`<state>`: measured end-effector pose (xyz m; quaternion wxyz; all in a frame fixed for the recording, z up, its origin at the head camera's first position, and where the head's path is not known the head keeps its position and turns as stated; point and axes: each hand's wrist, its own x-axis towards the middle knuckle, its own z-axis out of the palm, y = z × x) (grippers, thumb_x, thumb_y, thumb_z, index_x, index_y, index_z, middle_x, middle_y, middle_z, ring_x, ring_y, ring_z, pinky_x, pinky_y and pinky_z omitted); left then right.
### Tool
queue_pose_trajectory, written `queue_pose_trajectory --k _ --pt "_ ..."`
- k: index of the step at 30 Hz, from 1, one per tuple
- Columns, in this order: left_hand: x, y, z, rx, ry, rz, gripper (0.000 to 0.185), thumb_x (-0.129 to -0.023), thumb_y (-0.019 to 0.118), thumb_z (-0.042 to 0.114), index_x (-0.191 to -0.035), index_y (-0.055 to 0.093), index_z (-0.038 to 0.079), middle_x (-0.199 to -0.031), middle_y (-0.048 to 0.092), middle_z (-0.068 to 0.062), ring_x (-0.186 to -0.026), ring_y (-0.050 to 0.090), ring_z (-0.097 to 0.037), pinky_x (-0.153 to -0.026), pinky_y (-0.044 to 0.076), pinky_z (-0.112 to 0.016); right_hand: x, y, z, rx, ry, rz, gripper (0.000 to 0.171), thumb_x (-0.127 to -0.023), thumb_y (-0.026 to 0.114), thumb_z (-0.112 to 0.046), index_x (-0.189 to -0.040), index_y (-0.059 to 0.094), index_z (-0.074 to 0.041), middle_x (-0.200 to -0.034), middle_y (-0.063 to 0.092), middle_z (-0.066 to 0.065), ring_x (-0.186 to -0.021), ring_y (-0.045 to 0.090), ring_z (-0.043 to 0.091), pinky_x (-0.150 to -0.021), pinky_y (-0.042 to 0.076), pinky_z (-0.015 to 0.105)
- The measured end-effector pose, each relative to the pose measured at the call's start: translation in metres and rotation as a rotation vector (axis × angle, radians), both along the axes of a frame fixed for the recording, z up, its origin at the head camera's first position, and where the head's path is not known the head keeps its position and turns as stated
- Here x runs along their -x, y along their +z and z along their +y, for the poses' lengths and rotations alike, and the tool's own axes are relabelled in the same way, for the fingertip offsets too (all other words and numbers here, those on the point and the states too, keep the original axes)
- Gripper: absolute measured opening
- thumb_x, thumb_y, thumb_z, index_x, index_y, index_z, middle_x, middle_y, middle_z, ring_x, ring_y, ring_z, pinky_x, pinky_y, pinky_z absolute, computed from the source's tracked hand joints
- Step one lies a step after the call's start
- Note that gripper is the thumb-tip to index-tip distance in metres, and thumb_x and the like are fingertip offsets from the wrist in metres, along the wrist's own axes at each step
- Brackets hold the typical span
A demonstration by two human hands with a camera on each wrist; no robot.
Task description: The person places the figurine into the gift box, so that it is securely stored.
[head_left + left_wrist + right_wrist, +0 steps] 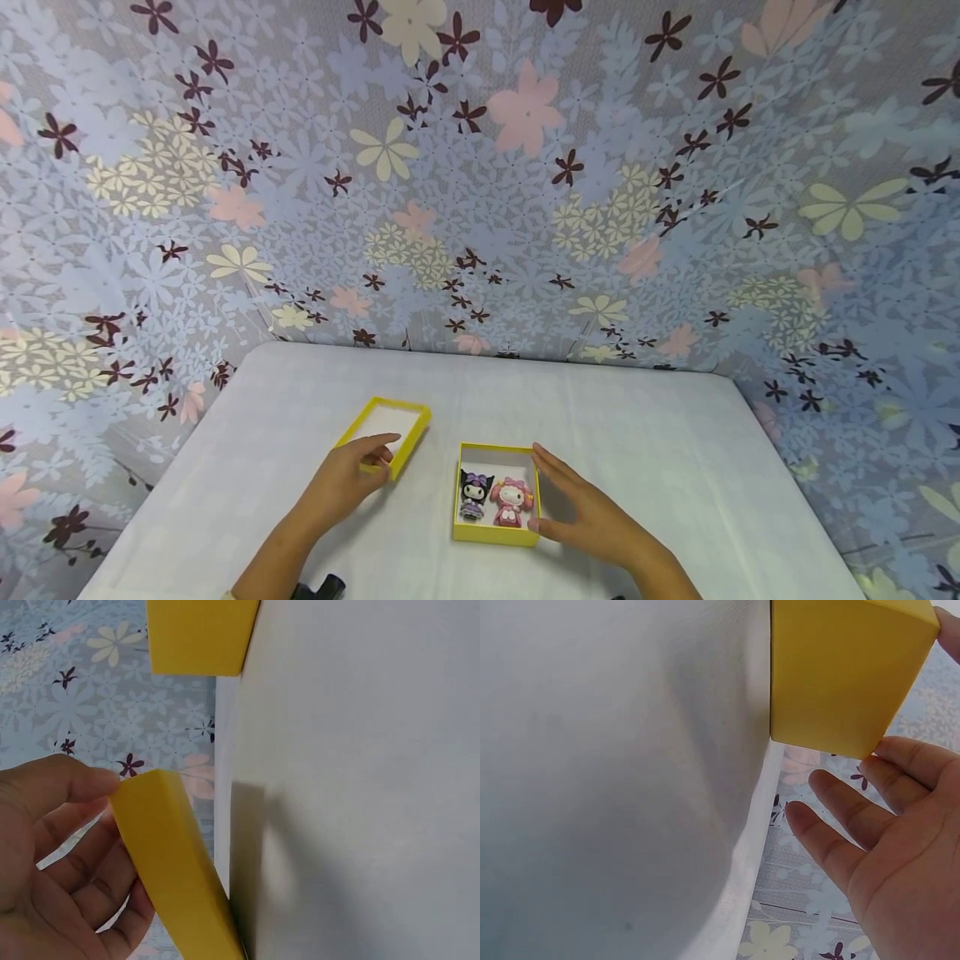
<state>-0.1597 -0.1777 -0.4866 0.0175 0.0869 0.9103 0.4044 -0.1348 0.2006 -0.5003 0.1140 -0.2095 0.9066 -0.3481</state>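
Note:
A yellow box with a white inside stands on the white-covered table. Two small figurines sit side by side in it: one black and purple, one pink. My right hand touches the box's right side, its fingers fairly straight, thumb at the near corner and a fingertip at the far one. Left of the box is a shallow yellow lid, white inside. My left hand pinches the lid's near end by the rim. In the left wrist view that end of the lid is tilted up off the table.
White cloth covers the table. A flower-patterned wall covering rises behind the table and along both sides. A black strap or device shows by the left wrist at the bottom edge.

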Motion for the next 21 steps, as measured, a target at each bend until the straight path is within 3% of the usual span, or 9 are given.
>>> queue_pose_trajectory --k 4,9,18,21 --pt "-0.001 0.005 -0.001 -0.018 0.036 0.057 0.045 -0.086 0.068 0.009 -0.128 0.063 0.025 -0.097 0.066 0.009 -0.092 0.064 -0.007 -0.079 0.055 -0.023 0.0 0.001 0.0 0.007 0.001 -0.008 0.087 -0.085 0.064 -0.057 -0.155 0.019 -0.031 -0.162 0.011 -0.018 -0.151 0.018 0.015 -0.115 0.033 0.053" --pt "0.0 0.008 -0.003 -0.02 0.036 0.108 0.037 -0.089 0.064 0.007 -0.12 0.068 0.028 -0.106 0.067 0.008 -0.097 0.062 -0.009 -0.084 0.056 -0.025 0.0 0.002 0.0 0.006 0.005 0.001 0.087 -0.085 0.064 -0.057 -0.155 0.02 -0.03 -0.163 0.013 -0.016 -0.15 0.018 0.015 -0.114 0.033 0.054" --pt "0.004 0.015 -0.005 -0.041 0.084 0.177 0.031 -0.097 0.051 0.008 -0.117 0.07 0.021 -0.111 0.065 0.004 -0.099 0.057 -0.013 -0.082 0.054 -0.027 -0.001 0.004 0.0 0.003 -0.004 -0.006 0.087 -0.085 0.065 -0.057 -0.155 0.021 -0.03 -0.162 0.014 -0.016 -0.15 0.019 0.014 -0.114 0.034 0.054" --pt "0.003 0.018 -0.005 -0.06 0.102 0.19 0.027 -0.096 0.056 0.011 -0.118 0.068 0.022 -0.114 0.062 0.003 -0.102 0.057 -0.014 -0.084 0.054 -0.03 -0.002 0.005 0.0 0.011 -0.008 -0.018 0.087 -0.085 0.065 -0.056 -0.155 0.021 -0.03 -0.162 0.013 -0.017 -0.15 0.018 0.014 -0.114 0.033 0.054"
